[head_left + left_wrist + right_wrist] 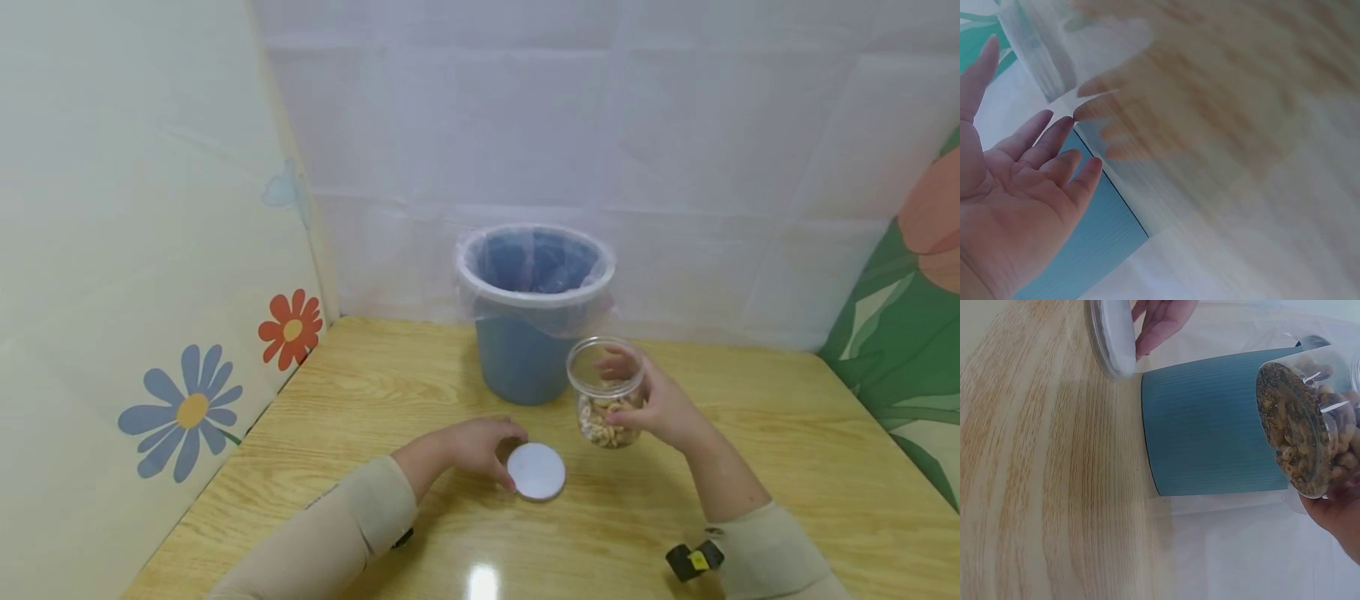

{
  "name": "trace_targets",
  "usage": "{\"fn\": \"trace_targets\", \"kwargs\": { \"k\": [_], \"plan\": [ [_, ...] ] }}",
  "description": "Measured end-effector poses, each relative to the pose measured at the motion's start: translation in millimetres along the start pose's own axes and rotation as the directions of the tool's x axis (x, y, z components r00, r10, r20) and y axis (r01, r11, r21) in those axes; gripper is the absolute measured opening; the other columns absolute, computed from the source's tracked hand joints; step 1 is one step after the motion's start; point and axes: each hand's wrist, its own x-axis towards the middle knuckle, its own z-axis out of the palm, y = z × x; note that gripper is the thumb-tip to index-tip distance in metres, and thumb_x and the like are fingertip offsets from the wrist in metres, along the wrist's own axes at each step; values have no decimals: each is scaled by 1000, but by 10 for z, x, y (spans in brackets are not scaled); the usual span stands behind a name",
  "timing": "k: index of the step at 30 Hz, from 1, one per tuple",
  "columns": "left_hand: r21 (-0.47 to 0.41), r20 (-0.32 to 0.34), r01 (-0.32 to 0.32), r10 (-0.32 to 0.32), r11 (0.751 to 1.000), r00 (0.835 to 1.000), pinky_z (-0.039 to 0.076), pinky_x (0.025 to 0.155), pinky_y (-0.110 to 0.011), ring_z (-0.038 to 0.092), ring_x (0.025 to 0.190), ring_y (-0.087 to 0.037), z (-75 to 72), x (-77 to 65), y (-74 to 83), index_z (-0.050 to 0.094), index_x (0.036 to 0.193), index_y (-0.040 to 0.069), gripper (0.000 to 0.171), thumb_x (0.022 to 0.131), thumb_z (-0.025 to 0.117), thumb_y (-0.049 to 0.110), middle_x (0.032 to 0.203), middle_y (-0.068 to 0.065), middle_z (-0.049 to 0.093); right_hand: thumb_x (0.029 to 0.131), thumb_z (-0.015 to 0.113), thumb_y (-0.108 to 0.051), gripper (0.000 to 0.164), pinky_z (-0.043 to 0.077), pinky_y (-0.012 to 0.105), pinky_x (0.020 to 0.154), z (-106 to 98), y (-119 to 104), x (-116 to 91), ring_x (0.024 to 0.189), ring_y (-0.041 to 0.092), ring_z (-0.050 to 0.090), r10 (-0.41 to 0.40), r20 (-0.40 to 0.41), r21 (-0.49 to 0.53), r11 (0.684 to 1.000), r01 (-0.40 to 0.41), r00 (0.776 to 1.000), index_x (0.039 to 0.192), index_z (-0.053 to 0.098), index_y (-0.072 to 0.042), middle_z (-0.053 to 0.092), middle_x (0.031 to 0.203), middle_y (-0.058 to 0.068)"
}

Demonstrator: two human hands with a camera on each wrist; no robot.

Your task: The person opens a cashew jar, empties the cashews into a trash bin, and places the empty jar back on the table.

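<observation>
Left hand (480, 448) spread — we see the lid (536, 472) just right, lower centre — right hand (658, 407) grips the jar (597, 400)

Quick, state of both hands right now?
Left hand: open, beside the round white lid; contact can't be told.
Right hand: closed around the lidless clear jar, holding it.

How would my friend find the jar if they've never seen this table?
Find the blue bin on the wooden table. In the head view, the right hand holds the jar just in front of it, to the right. It's clear, open and partly filled with tan pieces, unlike the flat white lid by the left hand.
</observation>
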Motion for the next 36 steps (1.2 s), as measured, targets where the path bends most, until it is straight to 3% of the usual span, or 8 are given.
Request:
{"fn": "trace_targets", "kwargs": {
  "k": [9,15,22,27,29,31,32,36],
  "plan": [
    [-14,1,24,-24,1000,1000,24,108,-41,32,131,-27,-18,-4,8,49,130,12,74,68,78,39,136,-5,46,66,75,6,85,36,34,97,-2,-31,4,112,13,50,7,-2,-9,1000,-7,1000,138,32,-8,49,126,19],
    [-24,16,1,-1,1000,1000,25,108,-37,34,131,-23,-117,-53,9,42,136,11,71,78,68,43,139,-5,43,66,74,8,85,38,32,96,-8,-17,22,111,14,51,-18,0,-7,1000,18,1000,138,32,-7,50,125,20],
    [-62,-75,-41,36,997,997,30,105,-38,38,127,-22,-231,-69,-1,41,137,12,66,83,63,43,138,-4,43,65,73,9,85,37,25,95,-42,-10,36,113,21,51,-18,-9,-9,1000,18,1000,138,30,-2,47,125,27],
    [-95,-173,-126,108,987,979,32,103,-38,38,127,-19,-375,-77,13,43,136,17,61,84,62,42,137,0,44,65,73,10,85,38,25,94,-60,-9,36,112,21,51,-24,-15,-2,1000,24,1000,137,28,1,45,125,31],
    [-105,-254,-188,156,977,954,37,99,-38,42,123,-20,-447,-83,29,46,134,16,56,85,63,37,134,0,46,65,73,10,85,38,26,94,-65,-9,33,113,28,50,-24,-17,-7,1000,24,1000,137,29,0,46,125,30],
    [-86,-356,-254,209,963,911,42,94,-37,47,117,-19,-523,-94,46,50,130,15,48,86,63,31,130,-1,50,65,73,10,85,38,27,95,-73,-14,30,113,34,48,-19,-22,-12,1000,19,1000,138,30,-2,47,125,28],
    [-72,-409,-285,232,956,882,44,91,-36,48,114,-18,-564,-102,56,52,128,15,44,87,63,27,128,-1,51,65,73,10,86,38,28,95,-78,-17,30,113,36,48,-18,-23,-15,1000,18,1000,138,30,-3,47,126,27],
    [8,-601,-370,300,929,741,45,89,-34,51,111,-16,-723,-132,86,57,121,13,33,88,61,17,121,-2,55,65,74,9,86,37,31,95,-99,-38,28,113,36,48,-19,-28,-29,999,18,999,138,30,-6,47,126,27]
  ]
}}
